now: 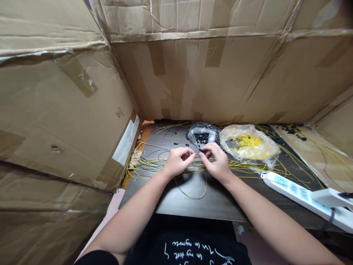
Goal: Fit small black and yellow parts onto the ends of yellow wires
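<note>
Fingertips almost meeting, my two hands are held over the dark table (190, 206). My left hand (179, 160) is closed in a pinch on a thin yellow wire (206, 186), part of which curves in a loop below the hands. A small black plastic piece (203, 150) shows at the fingertips of my right hand (216, 162), which is pinched too. Whether the wire enters that piece is too small to tell. Beneath both hands lies a loose bundle of yellow and black wires (150, 162) running left to right.
Behind my hands stand a clear bag of black pieces (202, 138) and a bag of yellow pieces (246, 141). A white power strip (292, 189) lies at the right. Cardboard walls (187, 81) enclose the table at the back and sides. More wires (295, 158) lie at the right.
</note>
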Demonstrator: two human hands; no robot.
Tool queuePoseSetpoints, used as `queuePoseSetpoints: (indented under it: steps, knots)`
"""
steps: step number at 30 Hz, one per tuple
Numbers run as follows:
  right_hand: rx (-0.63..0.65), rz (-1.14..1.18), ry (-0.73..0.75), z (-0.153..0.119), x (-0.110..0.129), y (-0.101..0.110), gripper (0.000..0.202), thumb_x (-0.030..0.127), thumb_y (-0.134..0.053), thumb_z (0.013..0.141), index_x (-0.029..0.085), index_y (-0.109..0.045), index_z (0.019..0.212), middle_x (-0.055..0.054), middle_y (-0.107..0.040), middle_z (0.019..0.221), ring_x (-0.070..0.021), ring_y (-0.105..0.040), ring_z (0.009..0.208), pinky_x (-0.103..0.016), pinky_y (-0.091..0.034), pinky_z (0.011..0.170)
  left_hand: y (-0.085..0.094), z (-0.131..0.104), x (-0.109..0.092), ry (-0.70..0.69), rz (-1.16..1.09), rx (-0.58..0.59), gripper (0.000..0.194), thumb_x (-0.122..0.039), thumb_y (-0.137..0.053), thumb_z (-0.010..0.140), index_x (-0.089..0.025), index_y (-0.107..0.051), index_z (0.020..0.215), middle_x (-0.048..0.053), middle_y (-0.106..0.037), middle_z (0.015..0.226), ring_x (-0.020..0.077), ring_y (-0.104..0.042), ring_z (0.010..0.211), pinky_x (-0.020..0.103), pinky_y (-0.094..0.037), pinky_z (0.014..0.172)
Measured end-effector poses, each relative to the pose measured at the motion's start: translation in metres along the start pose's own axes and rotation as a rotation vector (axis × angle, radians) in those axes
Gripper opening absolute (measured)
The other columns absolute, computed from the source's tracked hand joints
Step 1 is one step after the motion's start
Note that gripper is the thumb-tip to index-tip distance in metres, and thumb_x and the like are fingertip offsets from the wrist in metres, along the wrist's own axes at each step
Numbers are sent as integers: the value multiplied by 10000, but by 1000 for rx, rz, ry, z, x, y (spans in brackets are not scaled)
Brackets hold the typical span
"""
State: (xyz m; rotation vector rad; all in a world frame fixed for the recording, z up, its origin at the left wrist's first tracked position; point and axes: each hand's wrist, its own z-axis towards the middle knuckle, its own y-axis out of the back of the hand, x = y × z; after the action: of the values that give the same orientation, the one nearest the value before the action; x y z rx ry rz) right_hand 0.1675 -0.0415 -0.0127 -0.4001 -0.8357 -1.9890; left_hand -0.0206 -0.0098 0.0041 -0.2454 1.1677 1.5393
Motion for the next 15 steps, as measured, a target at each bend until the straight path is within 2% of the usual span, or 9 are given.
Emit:
queuePoseSetpoints:
  steps: [3, 6, 10, 15]
  knots:
    - [-81, -78, 77, -2, 4, 0, 174, 193, -633, 865, 201, -623, 1039, -85, -599, 1057, -142, -596, 756, -319, -536, 717, 0, 0, 0, 1, 20, -42, 182, -298, -618, 872, -163, -685, 771, -21, -577, 587, 80, -473, 524, 206, -376, 540]
    - [-70, -183, 148, -4, 8, -1, 174, 177, -637, 860, 205, -652, 1031, -86, -617, 1025, -194, -611, 913, -351, -534, 819, 0, -1, 1, -10, 45, -65, 165, -278, -623, 861, -166, -680, 754, -23, -572, 582, 82, -482, 529, 208, -383, 549]
    - [-41, -320, 172, -6, 9, -4, 182, 193, -629, 874, 183, -677, 1050, -83, -626, 954, -190, -603, 863, -343, -519, 805, 0, -2, 1, -32, 87, -60, 147, -256, -620, 855, -170, -680, 751, -23, -578, 590, 84, -492, 538, 214, -386, 566]
    - [-38, -377, 157, -7, 9, -5, 182, 207, -614, 889, 178, -687, 1054, -71, -625, 907, -175, -593, 813, -322, -500, 769, -2, -3, 2, -67, 142, -79, 109, -222, -617, 847, -172, -678, 771, -37, -546, 574, 79, -479, 535, 214, -375, 576]
